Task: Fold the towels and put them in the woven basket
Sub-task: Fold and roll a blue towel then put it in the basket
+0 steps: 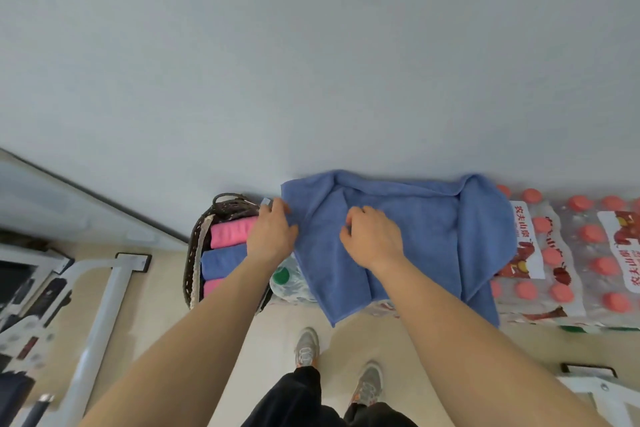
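Observation:
A blue towel [426, 232] lies spread over packs of bottled water against the wall, its front corners hanging down. My left hand [273, 230] grips the towel's left edge, beside the basket. My right hand [372, 236] rests on the towel's middle with its fingers curled into the cloth. The dark woven basket [194, 253] stands on the floor to the left and holds folded towels: a pink one [230, 230], a blue one [221, 262] and another pink one [212, 286] at the front.
Shrink-wrapped packs of water bottles with red caps [571, 260] run along the wall to the right. A green-capped bottle [281, 276] sits under the towel's left side. White metal frames [104, 308] stand on the floor at left and lower right. My feet [306, 347] are below.

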Tool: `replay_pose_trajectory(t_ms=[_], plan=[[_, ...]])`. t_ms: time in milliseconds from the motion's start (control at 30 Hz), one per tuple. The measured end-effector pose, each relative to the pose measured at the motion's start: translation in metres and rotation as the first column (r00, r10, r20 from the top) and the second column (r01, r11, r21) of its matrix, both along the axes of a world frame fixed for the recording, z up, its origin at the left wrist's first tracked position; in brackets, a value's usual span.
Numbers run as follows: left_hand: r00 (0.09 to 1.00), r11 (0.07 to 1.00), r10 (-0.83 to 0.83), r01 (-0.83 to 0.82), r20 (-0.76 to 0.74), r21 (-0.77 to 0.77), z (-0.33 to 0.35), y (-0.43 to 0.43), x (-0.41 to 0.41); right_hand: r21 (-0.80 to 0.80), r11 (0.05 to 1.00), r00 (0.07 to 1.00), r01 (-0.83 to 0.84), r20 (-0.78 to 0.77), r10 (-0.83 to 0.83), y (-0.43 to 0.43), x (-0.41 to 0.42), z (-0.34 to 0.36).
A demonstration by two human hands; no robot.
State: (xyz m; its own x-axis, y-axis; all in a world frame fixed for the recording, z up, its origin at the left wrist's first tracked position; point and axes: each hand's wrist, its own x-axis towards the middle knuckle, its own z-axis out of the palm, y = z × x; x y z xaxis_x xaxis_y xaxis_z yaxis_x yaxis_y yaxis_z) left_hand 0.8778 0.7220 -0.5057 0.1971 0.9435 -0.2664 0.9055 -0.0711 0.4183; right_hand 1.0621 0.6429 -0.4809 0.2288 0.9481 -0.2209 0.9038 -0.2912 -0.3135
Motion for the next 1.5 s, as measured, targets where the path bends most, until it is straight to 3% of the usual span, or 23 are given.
replay_pose_trajectory(t_ms=[267, 400, 500, 567, 733, 900, 1067, 1167, 1300, 1400, 1500], plan=[[0.996, 1.000, 0.009, -0.010, 0.084, 0.007, 0.000, 0.010, -0.006, -0.060, 0.992, 0.993, -0.113, -0.043, 0.111, 0.002, -0.046, -0.007], [0.995, 0.999, -0.006, 0.003, 0.096, 0.032, 0.005, 0.025, -0.010, -0.090, 0.987, 0.956, -0.137, -0.272, 0.108, 0.003, -0.056, -0.008], [0.995, 0.995, 0.041, -0.049, 0.093, 0.085, 0.009, 0.040, -0.018, -0.099, 0.985, 0.860, -0.143, -0.504, 0.075, 0.001, -0.065, -0.005], [0.994, 0.989, 0.054, -0.067, 0.098, 0.135, 0.010, 0.045, -0.023, -0.098, 0.991, 0.814, -0.092, -0.580, 0.018, 0.001, -0.068, 0.000], [1.000, 0.981, -0.024, 0.023, 0.005, 0.195, 0.011, 0.023, -0.004, -0.019, 0.999, 0.907, 0.034, -0.419, -0.039, -0.002, -0.043, 0.008], [0.974, 0.959, -0.221, 0.207, 0.054, 0.192, 0.013, -0.011, 0.060, -0.034, 0.979, 0.954, 0.203, -0.216, -0.205, -0.030, 0.022, 0.009], [0.886, 0.882, -0.454, 0.431, 0.096, 0.193, 0.014, -0.045, 0.145, -0.008, 0.906, 0.904, 0.423, -0.066, -0.422, -0.082, 0.100, 0.009], [0.822, 0.823, -0.560, 0.537, 0.102, 0.185, 0.019, -0.065, 0.196, -0.048, 0.795, 0.797, 0.605, 0.045, -0.603, -0.118, 0.138, 0.007], [0.725, 0.714, -0.688, 0.670, 0.030, 0.205, 0.021, -0.084, 0.256, -0.111, 0.676, 0.682, 0.729, 0.026, -0.731, -0.154, 0.162, -0.004], [0.605, 0.591, -0.795, 0.788, -0.045, 0.172, 0.017, -0.096, 0.290, -0.079, 0.742, 0.741, 0.666, -0.040, -0.670, -0.163, 0.167, -0.014], [0.513, 0.511, -0.858, 0.858, -0.025, 0.058, 0.009, -0.104, 0.311, -0.067, 0.766, 0.758, 0.639, -0.116, -0.642, -0.158, 0.166, -0.017]])
